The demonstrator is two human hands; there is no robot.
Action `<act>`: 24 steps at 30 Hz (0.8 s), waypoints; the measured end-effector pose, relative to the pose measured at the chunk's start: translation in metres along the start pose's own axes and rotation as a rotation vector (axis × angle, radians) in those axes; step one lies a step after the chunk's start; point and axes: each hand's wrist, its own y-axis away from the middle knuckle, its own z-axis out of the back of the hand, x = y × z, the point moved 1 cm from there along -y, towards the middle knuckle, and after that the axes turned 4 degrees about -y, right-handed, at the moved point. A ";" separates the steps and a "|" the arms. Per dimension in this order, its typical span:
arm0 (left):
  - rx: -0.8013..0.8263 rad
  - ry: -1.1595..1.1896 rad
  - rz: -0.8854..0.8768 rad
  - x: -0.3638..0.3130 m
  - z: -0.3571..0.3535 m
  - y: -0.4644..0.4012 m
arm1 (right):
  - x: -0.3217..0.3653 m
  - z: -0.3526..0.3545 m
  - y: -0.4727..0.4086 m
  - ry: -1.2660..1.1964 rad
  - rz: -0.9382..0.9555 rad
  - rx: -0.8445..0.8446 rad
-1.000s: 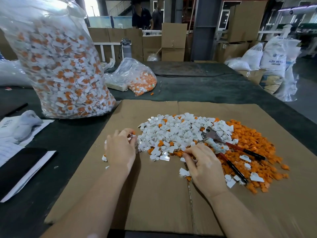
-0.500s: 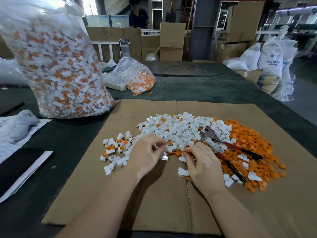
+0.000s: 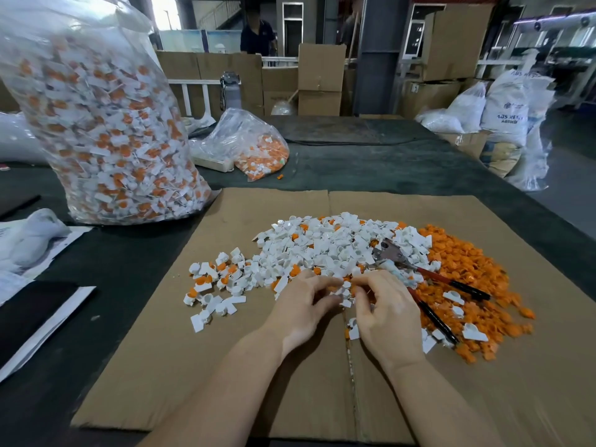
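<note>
A heap of small white plastic parts (image 3: 325, 246) lies on a flat cardboard sheet (image 3: 225, 366), with a heap of orange caps (image 3: 464, 279) to its right. A smaller cluster of white parts fitted with orange caps (image 3: 219, 282) sits to the left. My left hand (image 3: 300, 308) and my right hand (image 3: 387, 314) meet at the near edge of the white heap, fingers curled and pinching small white parts (image 3: 343, 295) between them. Red-handled pliers (image 3: 416, 272) lie on the heaps just beyond my right hand.
A tall clear bag of white and orange parts (image 3: 109, 124) stands at the back left. A smaller bag (image 3: 254, 146) lies behind the cardboard. Papers and a dark flat object (image 3: 32, 304) sit at the left. Boxes, sacks and a person stand beyond the table.
My left hand has left the small cluster at the left and moved right to meet my right hand at the near edge of the white heap. The pliers have stayed put.
</note>
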 end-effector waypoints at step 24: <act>-0.258 0.216 0.253 -0.004 -0.010 -0.003 | -0.002 -0.008 0.000 0.353 -0.087 0.004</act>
